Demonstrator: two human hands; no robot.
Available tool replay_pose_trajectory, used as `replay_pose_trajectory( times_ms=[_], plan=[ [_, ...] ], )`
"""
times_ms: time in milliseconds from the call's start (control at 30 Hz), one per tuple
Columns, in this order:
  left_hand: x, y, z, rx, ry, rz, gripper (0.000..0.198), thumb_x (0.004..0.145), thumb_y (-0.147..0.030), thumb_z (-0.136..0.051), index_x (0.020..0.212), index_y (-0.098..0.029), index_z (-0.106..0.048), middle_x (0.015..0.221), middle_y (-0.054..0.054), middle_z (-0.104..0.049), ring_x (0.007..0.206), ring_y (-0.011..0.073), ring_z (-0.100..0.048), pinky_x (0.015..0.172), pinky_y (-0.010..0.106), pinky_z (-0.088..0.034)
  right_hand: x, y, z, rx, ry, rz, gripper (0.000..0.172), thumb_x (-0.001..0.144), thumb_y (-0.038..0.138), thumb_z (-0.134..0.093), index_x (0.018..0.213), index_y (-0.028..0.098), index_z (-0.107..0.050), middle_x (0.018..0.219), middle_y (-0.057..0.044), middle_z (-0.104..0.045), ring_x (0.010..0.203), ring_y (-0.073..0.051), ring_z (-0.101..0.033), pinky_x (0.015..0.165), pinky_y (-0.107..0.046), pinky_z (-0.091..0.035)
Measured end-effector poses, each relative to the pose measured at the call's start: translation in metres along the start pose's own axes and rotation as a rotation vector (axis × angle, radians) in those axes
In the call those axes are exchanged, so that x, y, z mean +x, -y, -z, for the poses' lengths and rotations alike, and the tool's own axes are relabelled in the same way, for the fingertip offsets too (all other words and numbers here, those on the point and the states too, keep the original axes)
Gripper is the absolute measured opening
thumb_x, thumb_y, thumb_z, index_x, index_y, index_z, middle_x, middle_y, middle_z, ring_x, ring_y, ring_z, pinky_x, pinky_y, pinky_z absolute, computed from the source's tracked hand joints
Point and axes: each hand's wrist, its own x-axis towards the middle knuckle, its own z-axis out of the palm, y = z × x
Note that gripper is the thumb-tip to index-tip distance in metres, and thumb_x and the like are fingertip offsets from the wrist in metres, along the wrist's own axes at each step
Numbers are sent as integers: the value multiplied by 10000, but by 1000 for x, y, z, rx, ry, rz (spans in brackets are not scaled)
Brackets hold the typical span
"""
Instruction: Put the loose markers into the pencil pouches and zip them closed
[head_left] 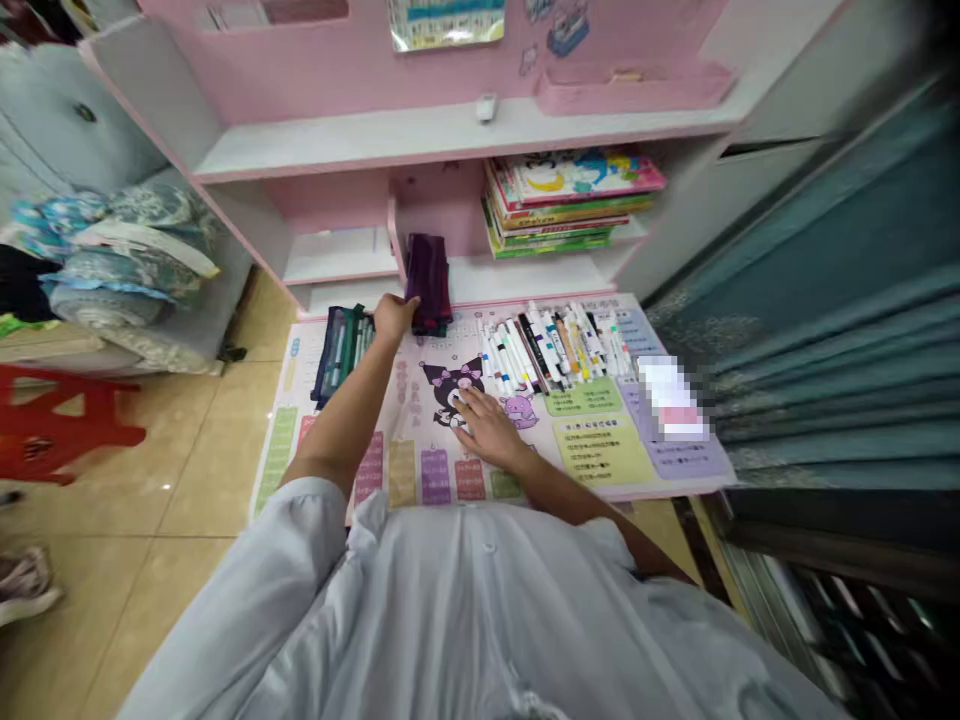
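My left hand (394,318) is closed on the near left edge of a dark purple pouch (427,275), which lies in a stack at the back of the desk. Red edges of another pouch show beneath it. Left of that hand lies a dark green and navy pouch (341,345) with pens inside. My right hand (487,428) rests with fingers spread on the printed desk mat (405,470), over its cartoon figure. Beyond it, many white-barrelled markers (555,345) lie side by side in a row.
Books (570,200) are stacked in the pink and white shelf (450,140) behind the desk. A blurred-out bright rectangle (673,398) lies at the mat's right side. Teal curtains (825,320) hang at right. A red stool (60,425) stands on the left floor.
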Motion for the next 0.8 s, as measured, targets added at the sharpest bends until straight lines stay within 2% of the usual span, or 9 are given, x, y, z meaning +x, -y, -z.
replay_pose_trajectory(
  times_ms=[167,267,467,600,800],
  plan=[
    [-5,-5,8,-45,-5,-26,278,842,-405,-663,714,-157,-660,641,31,-632,697,197,-609,671,279,-415,1,-1,-3,-2,-22,-5,546,1007,371,-471,1484,109,-520,1589,-172,-457,1516,-342,-359,1229,-556,-342],
    [-12,-10,15,-84,-36,-77,271,871,-390,-620,736,-159,-669,634,2,-606,658,163,-569,643,262,-389,2,-2,-3,7,-27,-6,546,1004,370,-486,1479,104,-525,1587,-177,-459,1520,-339,-354,1229,-549,-345],
    [-40,-12,42,-147,-82,-236,241,864,-394,-641,797,-169,-695,626,-26,-539,613,130,-487,611,254,-346,3,-5,-4,22,-45,-2,540,1002,372,-502,1480,122,-522,1584,-175,-464,1516,-334,-365,1226,-555,-350],
    [-72,-2,68,-141,-87,-394,231,853,-404,-663,820,-184,-725,641,-22,-542,634,137,-491,617,258,-359,3,-6,-6,43,-61,-2,530,993,369,-522,1463,126,-539,1579,-176,-471,1511,-339,-373,1222,-565,-359],
    [-120,28,97,-95,22,-514,181,828,-385,-711,852,-216,-774,783,12,-632,752,167,-590,714,282,-470,6,-10,-10,119,-154,16,492,956,346,-578,1396,127,-585,1523,-192,-528,1459,-338,-448,1200,-559,-406]
  ],
)
